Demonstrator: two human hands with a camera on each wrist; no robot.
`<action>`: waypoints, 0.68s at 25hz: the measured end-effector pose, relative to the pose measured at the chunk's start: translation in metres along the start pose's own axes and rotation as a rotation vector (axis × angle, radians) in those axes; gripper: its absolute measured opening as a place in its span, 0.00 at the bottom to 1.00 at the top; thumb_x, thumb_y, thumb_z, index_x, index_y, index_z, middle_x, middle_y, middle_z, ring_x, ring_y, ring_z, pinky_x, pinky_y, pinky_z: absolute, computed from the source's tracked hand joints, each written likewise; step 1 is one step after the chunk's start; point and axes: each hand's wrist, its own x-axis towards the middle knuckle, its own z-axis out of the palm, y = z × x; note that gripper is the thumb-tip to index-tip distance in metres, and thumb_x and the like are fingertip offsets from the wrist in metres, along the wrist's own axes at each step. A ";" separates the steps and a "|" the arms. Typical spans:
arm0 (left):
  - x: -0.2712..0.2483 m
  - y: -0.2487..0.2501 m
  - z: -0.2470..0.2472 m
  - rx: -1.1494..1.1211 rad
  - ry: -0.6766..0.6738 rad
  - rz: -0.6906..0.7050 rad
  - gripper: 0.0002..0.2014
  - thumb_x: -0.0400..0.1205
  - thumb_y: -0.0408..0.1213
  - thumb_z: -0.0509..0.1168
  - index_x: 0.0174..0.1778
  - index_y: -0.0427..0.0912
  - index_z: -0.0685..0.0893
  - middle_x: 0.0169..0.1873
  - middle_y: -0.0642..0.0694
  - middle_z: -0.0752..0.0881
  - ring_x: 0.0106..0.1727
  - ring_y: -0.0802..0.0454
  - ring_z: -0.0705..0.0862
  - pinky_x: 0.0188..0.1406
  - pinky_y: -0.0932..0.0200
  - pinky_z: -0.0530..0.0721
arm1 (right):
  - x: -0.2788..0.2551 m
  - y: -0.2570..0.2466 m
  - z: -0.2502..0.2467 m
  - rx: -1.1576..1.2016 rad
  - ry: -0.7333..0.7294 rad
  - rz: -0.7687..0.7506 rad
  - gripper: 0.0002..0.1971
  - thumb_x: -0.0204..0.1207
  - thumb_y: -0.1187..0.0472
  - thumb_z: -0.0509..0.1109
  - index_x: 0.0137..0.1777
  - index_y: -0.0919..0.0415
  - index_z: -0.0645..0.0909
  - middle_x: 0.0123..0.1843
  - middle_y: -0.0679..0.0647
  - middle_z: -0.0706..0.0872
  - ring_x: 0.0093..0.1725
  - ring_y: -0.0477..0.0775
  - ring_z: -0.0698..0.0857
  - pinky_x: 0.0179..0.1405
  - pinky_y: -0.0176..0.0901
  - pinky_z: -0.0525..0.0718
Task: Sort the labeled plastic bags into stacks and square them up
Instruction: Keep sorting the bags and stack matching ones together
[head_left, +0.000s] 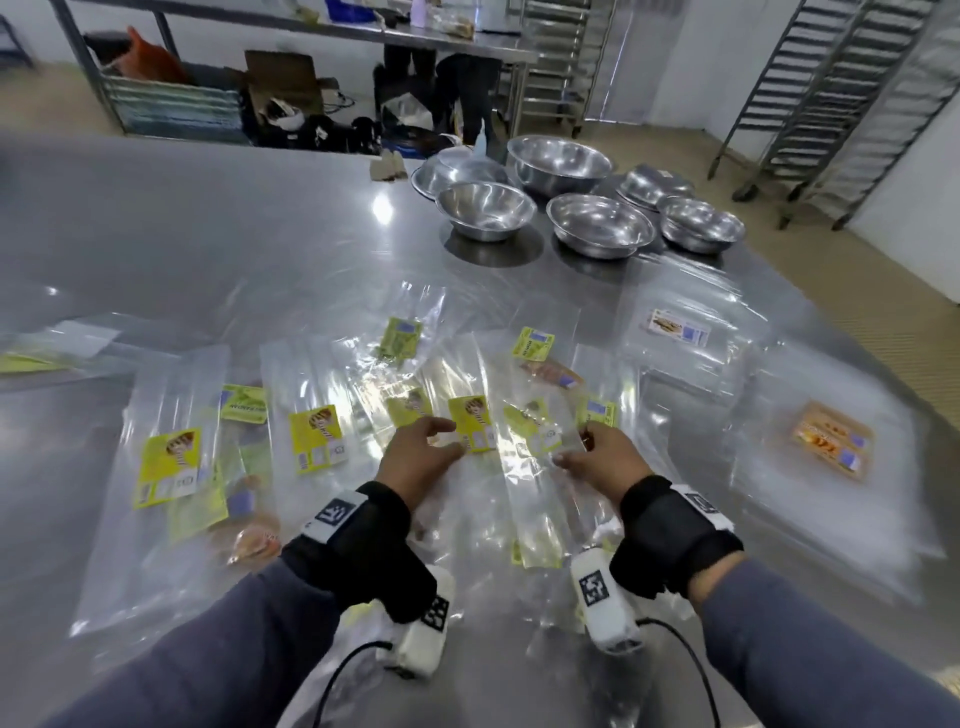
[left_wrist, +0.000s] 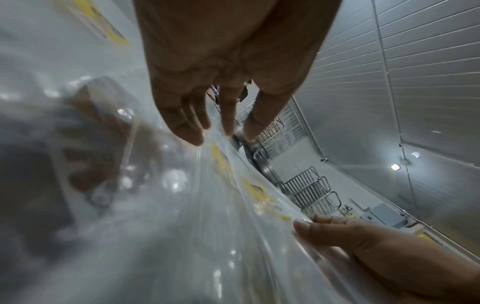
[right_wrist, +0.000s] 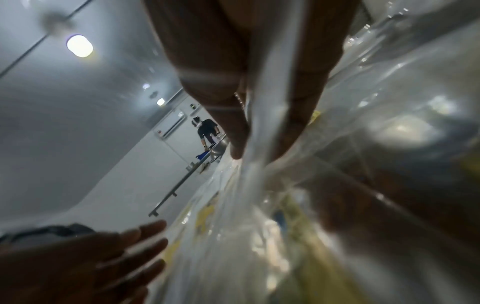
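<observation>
Bags (head_left: 470, 423) between both hands (head_left: 602, 457)

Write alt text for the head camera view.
Two hands, the left hand and right hand, work on a clear plastic bag with a yellow label amid scattered labeled bags on a steel table. Metal bowls stand at the far side.

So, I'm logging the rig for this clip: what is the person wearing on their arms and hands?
Both arms are in grey-blue long sleeves. Each wrist has a wide black strap bearing a white tag with a black square-pattern marker. Below each wrist hangs a white block-shaped unit with another such marker and a black cable. The left hand and right hand are bare.
</observation>
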 end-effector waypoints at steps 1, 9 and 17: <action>0.003 -0.001 -0.005 -0.030 0.022 -0.030 0.23 0.77 0.32 0.70 0.68 0.36 0.76 0.57 0.36 0.80 0.48 0.38 0.82 0.41 0.51 0.80 | 0.000 -0.003 0.002 0.088 -0.032 0.015 0.08 0.72 0.68 0.73 0.41 0.60 0.76 0.37 0.54 0.81 0.38 0.56 0.80 0.40 0.43 0.78; 0.012 0.010 -0.004 -0.117 -0.124 -0.204 0.16 0.78 0.25 0.67 0.29 0.40 0.68 0.25 0.44 0.69 0.20 0.56 0.71 0.19 0.67 0.69 | 0.002 -0.015 0.035 -0.097 -0.074 0.044 0.23 0.69 0.67 0.76 0.63 0.67 0.75 0.58 0.63 0.83 0.57 0.60 0.82 0.52 0.45 0.80; -0.010 0.021 -0.024 -0.228 -0.067 -0.155 0.22 0.62 0.42 0.78 0.44 0.40 0.75 0.37 0.38 0.77 0.37 0.44 0.79 0.35 0.54 0.76 | -0.004 -0.050 0.034 0.284 -0.334 0.020 0.09 0.76 0.65 0.71 0.42 0.63 0.72 0.35 0.56 0.76 0.30 0.51 0.77 0.22 0.37 0.78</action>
